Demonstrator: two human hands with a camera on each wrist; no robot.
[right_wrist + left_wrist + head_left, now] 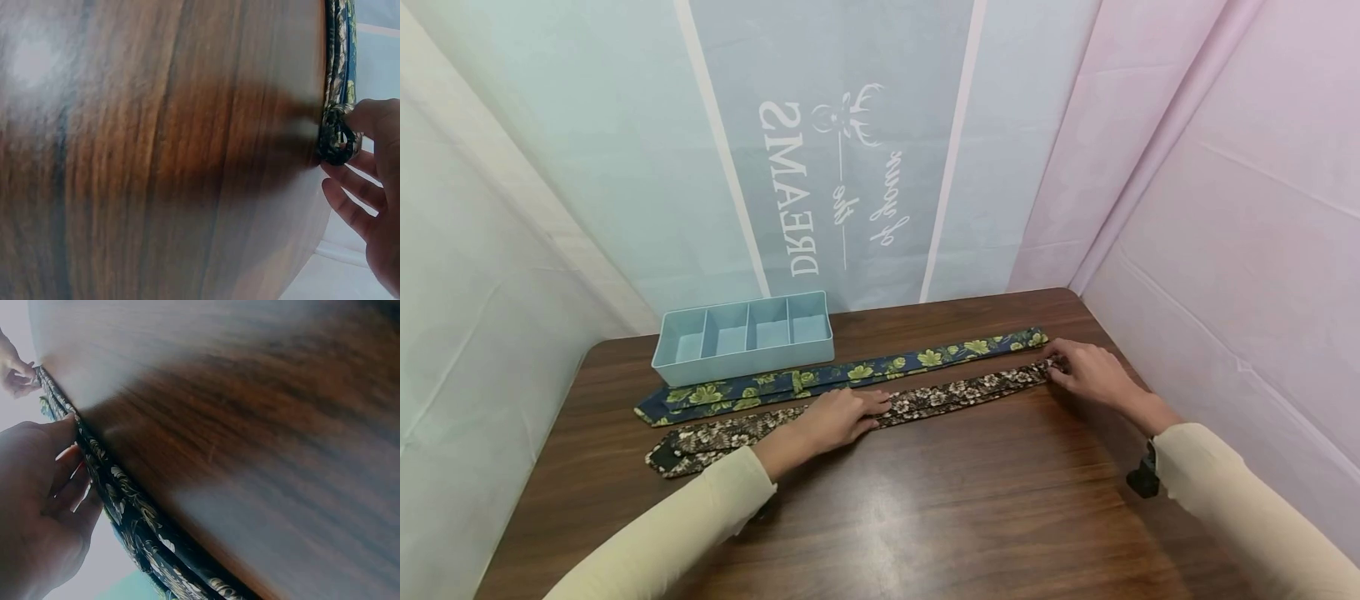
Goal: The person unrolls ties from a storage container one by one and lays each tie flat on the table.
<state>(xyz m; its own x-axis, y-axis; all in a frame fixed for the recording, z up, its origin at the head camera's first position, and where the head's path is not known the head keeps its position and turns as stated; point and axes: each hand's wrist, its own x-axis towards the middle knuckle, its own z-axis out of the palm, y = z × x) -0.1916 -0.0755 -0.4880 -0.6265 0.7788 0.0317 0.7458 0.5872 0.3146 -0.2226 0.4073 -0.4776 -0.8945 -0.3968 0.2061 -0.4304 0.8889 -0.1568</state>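
A dark brown necktie with cream flowers (pixel 958 398) lies folded lengthwise on the table. My left hand (pixel 838 417) rests across its middle, fingers extended, with the thumb and fingertips touching the cloth in the left wrist view. At the tie's right end my right hand (pixel 1090 372) pinches the folded tip, which curls into a small loop (pixel 339 140) in the right wrist view. Behind it lies a navy necktie with yellow-green flowers (pixel 928 358), also folded and roughly parallel. Neither hand holds the navy tie.
A light blue tray (pixel 745 362) with several compartments stands behind the ties at the back left. The brown wooden table (pixel 925 517) meets a printed curtain (pixel 865 167) at its back edge. White cloth walls (pixel 1240 233) flank both sides.
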